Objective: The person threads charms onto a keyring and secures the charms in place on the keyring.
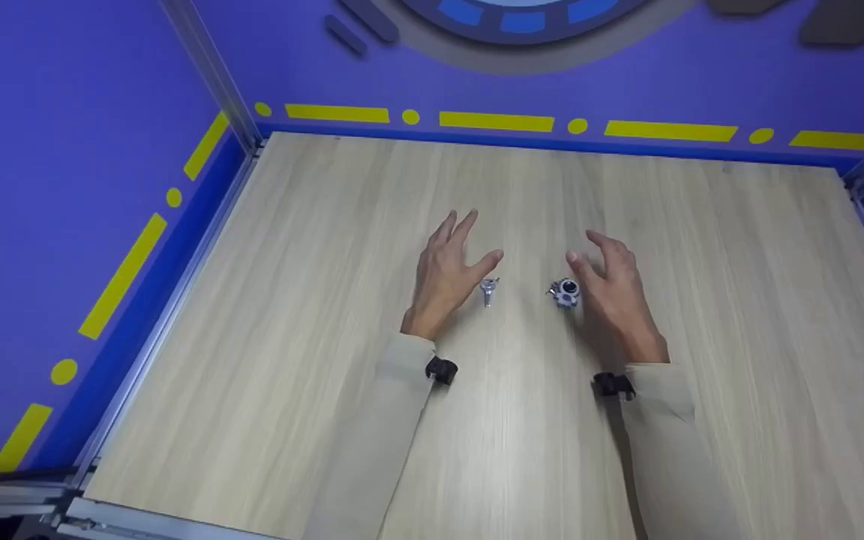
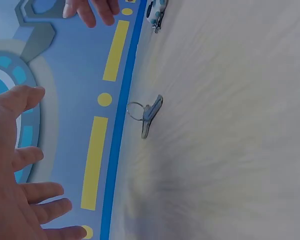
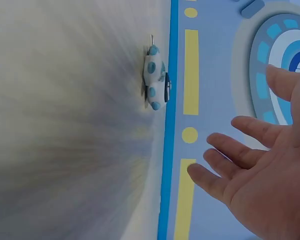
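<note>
Faces blue walls (image 1: 79,150) marked with yellow dashes and dots, behind and to the left of a wood-grain table (image 1: 199,420). Wears long beige sleeves (image 1: 372,442). Holds the left hand (image 1: 445,274) above the tabletop, fingers spread wide and thumb pointing inward. Holds the right hand (image 1: 616,296) across from it, thumb and forefinger well apart. Carries a black device (image 1: 442,370) at each wrist. Has a white, blue-spotted trinket (image 3: 154,75) lying on the tabletop just beside the right thumb, and a smaller silvery piece (image 2: 150,115) with a ring near the left thumb, between both hands.
</note>
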The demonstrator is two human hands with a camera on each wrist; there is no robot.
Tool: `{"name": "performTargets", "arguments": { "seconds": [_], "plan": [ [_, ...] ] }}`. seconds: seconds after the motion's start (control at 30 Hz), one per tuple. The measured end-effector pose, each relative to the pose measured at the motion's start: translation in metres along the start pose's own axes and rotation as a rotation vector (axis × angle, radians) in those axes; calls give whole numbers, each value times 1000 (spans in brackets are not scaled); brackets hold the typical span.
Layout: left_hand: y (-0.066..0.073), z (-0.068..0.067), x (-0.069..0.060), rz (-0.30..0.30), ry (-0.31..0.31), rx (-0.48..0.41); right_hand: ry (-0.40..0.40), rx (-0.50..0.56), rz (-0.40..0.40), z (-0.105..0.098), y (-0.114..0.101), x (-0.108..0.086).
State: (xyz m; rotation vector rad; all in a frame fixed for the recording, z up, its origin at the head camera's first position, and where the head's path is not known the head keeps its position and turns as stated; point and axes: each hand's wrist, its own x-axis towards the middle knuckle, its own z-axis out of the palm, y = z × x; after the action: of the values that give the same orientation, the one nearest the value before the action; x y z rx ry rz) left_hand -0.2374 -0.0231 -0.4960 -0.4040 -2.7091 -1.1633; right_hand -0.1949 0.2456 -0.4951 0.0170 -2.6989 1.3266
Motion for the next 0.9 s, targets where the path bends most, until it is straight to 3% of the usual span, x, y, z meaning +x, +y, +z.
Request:
{"name": "performTargets", "arguments": {
  "seconds": [0.33, 0.67, 0.9],
  "plan": [
    [-1, 6, -8, -16, -60, -11, -27, 85, 39, 6, 5, 3],
    [-6, 12, -9, 10, -32, -58, -65, 85, 38, 7, 10, 5],
    [-10, 12, -8, 11, -116, -66, -112, 44, 55, 10, 11, 9]
  ]
}}
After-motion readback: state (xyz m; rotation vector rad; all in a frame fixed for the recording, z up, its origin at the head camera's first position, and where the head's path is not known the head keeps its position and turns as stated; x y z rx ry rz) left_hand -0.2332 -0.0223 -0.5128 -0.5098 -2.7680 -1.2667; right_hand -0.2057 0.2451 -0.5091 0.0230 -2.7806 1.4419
